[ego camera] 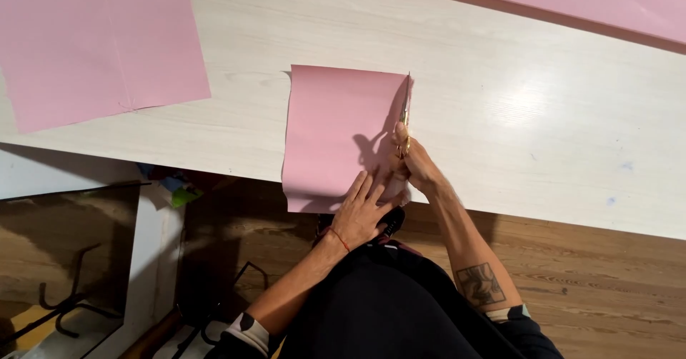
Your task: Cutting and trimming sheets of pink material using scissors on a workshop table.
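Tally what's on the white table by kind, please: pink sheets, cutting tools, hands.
Pink sheets: 3 – one being cut, one at top left, one along the top right edge
Scissors: 1
Hands: 2 – left hand, right hand
Total: 6

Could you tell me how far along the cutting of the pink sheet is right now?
Nearly done: the scissors run along the small pink sheet's right edge, tips at its far corner. The right hand works them while the left hand presses the sheet's near end. The large pink sheet at far left lies untouched.
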